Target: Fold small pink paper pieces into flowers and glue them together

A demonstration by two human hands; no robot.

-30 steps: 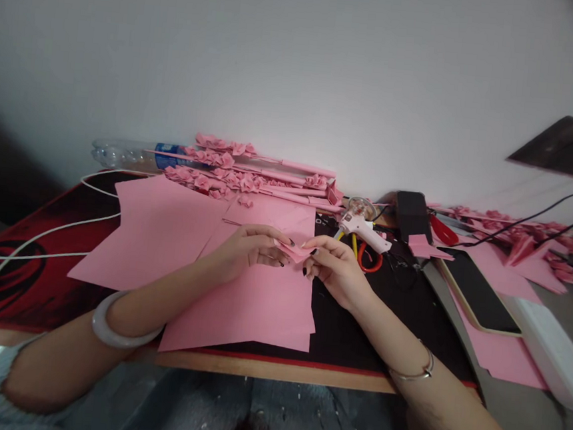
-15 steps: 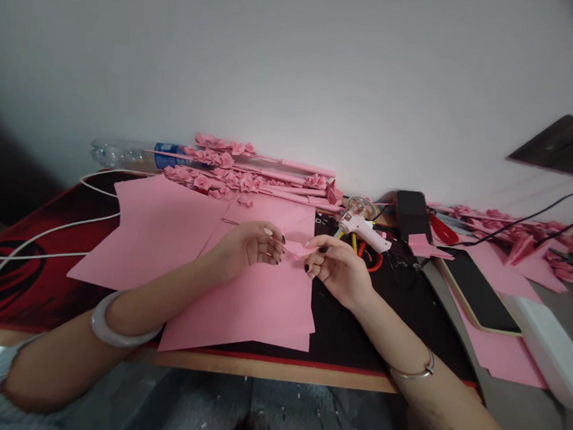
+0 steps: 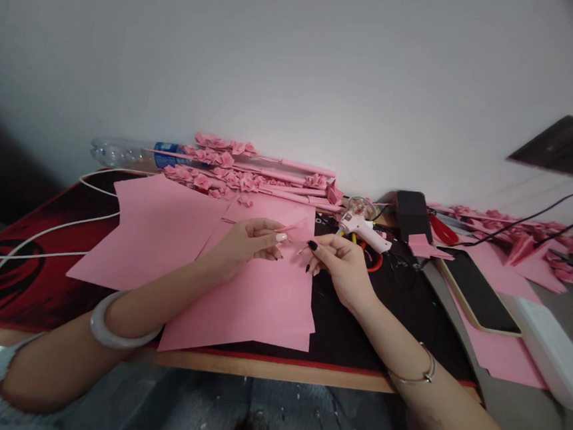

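Note:
My left hand pinches a small folded piece of pink paper by one end, a little above the desk. Just to its right, my right hand has its fingers curled and pinched at the paper's other edge; its nails are dark. Both hands hover over large pink paper sheets spread on a red and black desk mat. A pale bangle is on my left wrist and a thin bracelet on my right.
Pink paper flowers on sticks and a plastic bottle lie along the wall. A white glue gun, scissors with red handles, a phone, a white cable and more pink scraps surround the work spot.
The small pink piece has been lifted and turned, its tip now pointing up and right. My left fingers stretched toward it, and my right hand shifted slightly right and opened its pinch a little.

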